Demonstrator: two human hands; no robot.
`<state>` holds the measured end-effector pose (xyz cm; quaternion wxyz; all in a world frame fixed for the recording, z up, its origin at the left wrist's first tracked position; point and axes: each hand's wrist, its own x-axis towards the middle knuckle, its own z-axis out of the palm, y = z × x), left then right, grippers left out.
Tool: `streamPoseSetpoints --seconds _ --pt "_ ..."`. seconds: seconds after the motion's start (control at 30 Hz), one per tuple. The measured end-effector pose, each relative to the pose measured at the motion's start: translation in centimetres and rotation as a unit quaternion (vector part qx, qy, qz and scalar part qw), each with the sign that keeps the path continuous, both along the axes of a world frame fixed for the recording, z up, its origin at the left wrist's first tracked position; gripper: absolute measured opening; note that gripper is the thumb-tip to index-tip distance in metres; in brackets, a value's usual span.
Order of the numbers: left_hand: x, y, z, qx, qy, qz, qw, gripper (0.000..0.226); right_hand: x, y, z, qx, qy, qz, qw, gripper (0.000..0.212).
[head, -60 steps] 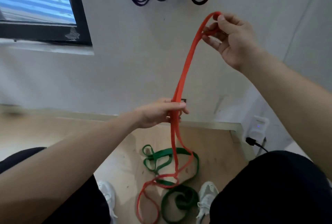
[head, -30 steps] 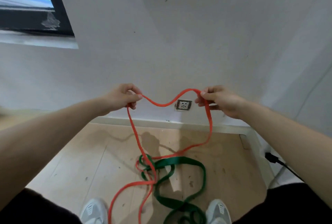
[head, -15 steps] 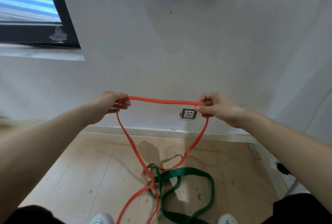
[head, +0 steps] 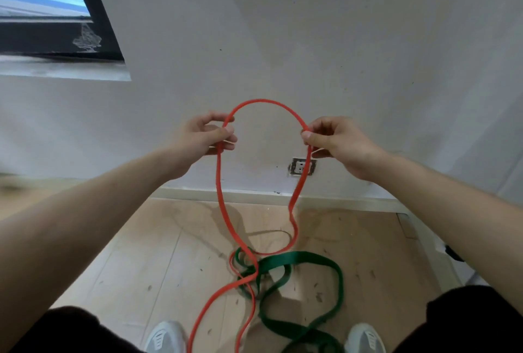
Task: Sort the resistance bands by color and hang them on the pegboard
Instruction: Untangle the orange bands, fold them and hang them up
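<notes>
Red rubber is pinched in both hands. The left hand (head: 206,135) nips the red band (head: 263,100) between thumb and curled fingers at one side of a raised arch, and the right hand (head: 336,143) pinches it the same way at the other side. The two hands are held apart in front of the wall (head: 368,41). Between them the band is bowed upward into a rounded loop. Below each pinch a strand is let down to the floor (head: 141,253), where the strands cross and are carried on between the shoes (head: 165,335) and out of the bottom of the view.

The step in hand is judged to be the opening and readying of the red band for hanging, with its lower part not yet lifted. On the floor it is laid across the green band (head: 311,256), and whether the two are merely overlapped or actually tangled cannot be told.

For the next move the slack would need to be gathered or raised until the red band is drawn clear of the green one. The open loop would then be carried up to a peg. The pegboard itself is not in view, so the reach cannot be judged.

The red band is seen as a narrow, flat, orange-red strap, matte and limp, long enough to trail. The green band is markedly wider and darker, and is left in loose coils near a wall socket (head: 302,166).
</notes>
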<state>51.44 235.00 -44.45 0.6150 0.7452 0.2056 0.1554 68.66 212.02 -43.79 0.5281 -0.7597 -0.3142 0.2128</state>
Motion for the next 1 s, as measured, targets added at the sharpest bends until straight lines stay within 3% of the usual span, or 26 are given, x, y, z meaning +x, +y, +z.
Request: streamPoseSetpoints --seconds 0.3,0.47,0.73,1.0 --pt "2.3 -3.1 0.7 -0.011 -0.027 -0.041 0.999 0.032 -0.6 0.2 1.0 0.013 0.083 0.069 0.994 0.019" --pt "2.7 -4.0 0.6 0.034 -0.021 -0.072 0.997 0.02 -1.2 0.2 1.0 -0.014 0.069 0.095 0.993 0.018" --pt "2.8 -6.5 0.1 0.076 0.003 -0.143 0.987 0.018 -1.6 0.0 2.0 -0.007 0.061 0.113 0.992 0.018" --pt "2.5 -7.8 -0.5 0.089 0.042 -0.18 0.979 0.044 -2.1 -0.1 4.3 0.058 -0.006 0.139 0.989 0.021"
